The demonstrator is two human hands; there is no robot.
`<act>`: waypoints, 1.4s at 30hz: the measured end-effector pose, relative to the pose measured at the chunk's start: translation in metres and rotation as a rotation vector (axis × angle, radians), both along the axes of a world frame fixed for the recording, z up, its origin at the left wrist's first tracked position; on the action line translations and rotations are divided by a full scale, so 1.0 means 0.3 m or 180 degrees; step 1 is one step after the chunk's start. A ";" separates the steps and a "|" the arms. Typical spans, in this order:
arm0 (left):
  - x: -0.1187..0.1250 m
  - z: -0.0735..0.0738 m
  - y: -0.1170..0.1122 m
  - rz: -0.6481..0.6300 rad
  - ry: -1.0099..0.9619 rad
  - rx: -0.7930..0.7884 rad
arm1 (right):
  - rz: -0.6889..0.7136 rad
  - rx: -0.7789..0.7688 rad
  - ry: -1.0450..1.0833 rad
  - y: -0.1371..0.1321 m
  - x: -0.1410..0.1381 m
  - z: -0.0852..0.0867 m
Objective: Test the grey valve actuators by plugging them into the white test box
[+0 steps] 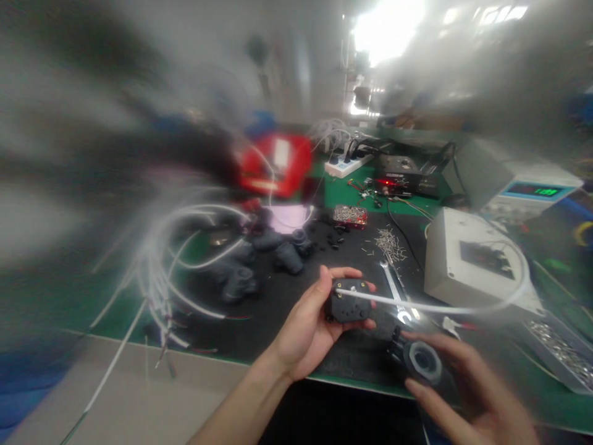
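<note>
My left hand (311,327) is closed around a small dark grey box-shaped part (351,301) with small holes in its face, held above the black mat. A white cable (430,304) runs out of this part to the right and loops over the white box. My right hand (463,386), lower right and somewhat blurred, holds a dark round threaded ring (422,361) between thumb and fingers, just below and right of the grey part.
A wrench (393,284) and a scatter of small metal pins (390,242) lie on the black mat (278,303). Grey fittings (287,256) and loose white cables (157,272) sit left. A white box (477,262), a screw tray (563,352), a power strip (347,164) and a red box (275,164) stand around.
</note>
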State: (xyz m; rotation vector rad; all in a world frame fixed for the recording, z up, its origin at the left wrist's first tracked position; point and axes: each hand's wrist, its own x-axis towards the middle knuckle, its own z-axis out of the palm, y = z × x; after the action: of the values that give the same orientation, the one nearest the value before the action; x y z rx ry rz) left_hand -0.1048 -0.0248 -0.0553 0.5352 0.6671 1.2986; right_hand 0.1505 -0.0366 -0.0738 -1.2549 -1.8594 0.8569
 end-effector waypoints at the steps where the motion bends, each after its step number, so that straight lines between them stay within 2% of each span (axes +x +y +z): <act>1: 0.006 0.001 0.004 0.0052 -0.0079 -0.0118 | -0.0032 0.0089 -0.0057 0.008 -0.004 -0.011; 3: 0.009 0.001 0.012 0.0094 -0.0146 -0.0313 | -0.0094 0.0151 -0.0115 0.017 -0.012 -0.037; 6: 0.002 -0.007 0.023 0.0083 -0.0158 -0.0401 | -0.0107 -0.0011 -0.0052 0.016 -0.024 -0.066; 11: 0.005 -0.023 0.030 0.0117 -0.0007 -0.0483 | -0.0245 -0.0395 0.0251 0.010 -0.050 -0.072; 16: 0.014 -0.021 0.021 0.0264 0.0129 -0.0703 | -0.0195 -0.0073 0.0410 0.030 -0.056 -0.082; 19: 0.017 -0.017 0.016 0.0306 0.0161 -0.0764 | -0.0205 -0.0043 0.0531 0.036 -0.074 -0.069; 23: 0.018 -0.019 0.016 0.0426 0.0292 -0.0835 | -0.0588 -0.0055 0.0457 0.031 -0.125 -0.029; 27: 0.019 -0.030 0.012 0.0433 0.0292 -0.0772 | -0.0733 0.0166 0.0392 0.033 -0.151 0.000; 35: 0.031 -0.036 -0.009 0.0453 0.0465 -0.0622 | -0.0227 0.0568 -0.0047 0.056 -0.117 0.039; 42: 0.031 -0.048 -0.021 0.0432 0.0819 -0.0357 | -0.0449 0.0398 0.0418 0.012 -0.173 0.018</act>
State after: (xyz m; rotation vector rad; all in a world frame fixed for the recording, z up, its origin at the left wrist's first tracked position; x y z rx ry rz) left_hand -0.0956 -0.0312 -0.0698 0.5781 0.9984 1.3215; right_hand 0.0987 -0.0331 -0.0685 -1.2069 -1.6732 0.7183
